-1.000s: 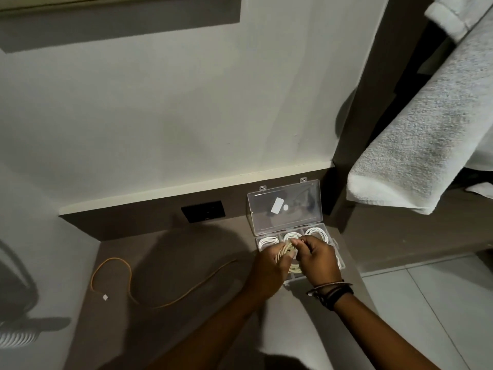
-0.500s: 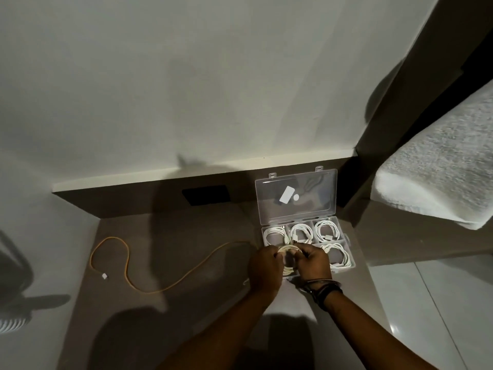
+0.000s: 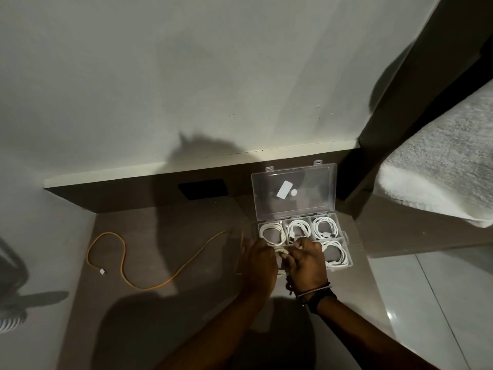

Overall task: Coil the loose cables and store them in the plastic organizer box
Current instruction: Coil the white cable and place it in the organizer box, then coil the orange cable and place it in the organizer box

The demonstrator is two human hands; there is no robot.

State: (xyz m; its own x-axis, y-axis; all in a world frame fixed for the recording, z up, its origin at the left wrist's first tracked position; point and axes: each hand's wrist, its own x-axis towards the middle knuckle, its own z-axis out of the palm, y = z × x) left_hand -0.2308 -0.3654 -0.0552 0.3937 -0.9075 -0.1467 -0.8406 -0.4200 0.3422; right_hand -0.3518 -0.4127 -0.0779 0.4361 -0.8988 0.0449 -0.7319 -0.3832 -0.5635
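The clear plastic organizer box (image 3: 345,234) stands open on the brown tabletop, its lid (image 3: 294,192) leaning back against the wall panel. Coiled white cables fill its three back compartments and the front right one (image 3: 335,252). My left hand (image 3: 260,263) and my right hand (image 3: 306,260) are together over the box's front left part, both closed on a small pale coiled cable (image 3: 281,253). A loose orange cable (image 3: 149,263) snakes across the tabletop to the left, its white plug (image 3: 102,271) lying free and its other end near my left hand.
A black socket plate (image 3: 203,188) sits in the brown back panel. A white towel (image 3: 440,166) hangs at the right. The tabletop's right edge borders a tiled floor (image 3: 426,303). The wall rises behind.
Both hands have dropped lower over the box's front compartments with the pale coil. The view has tilted, so more of the orange cable and the filled compartments shows.
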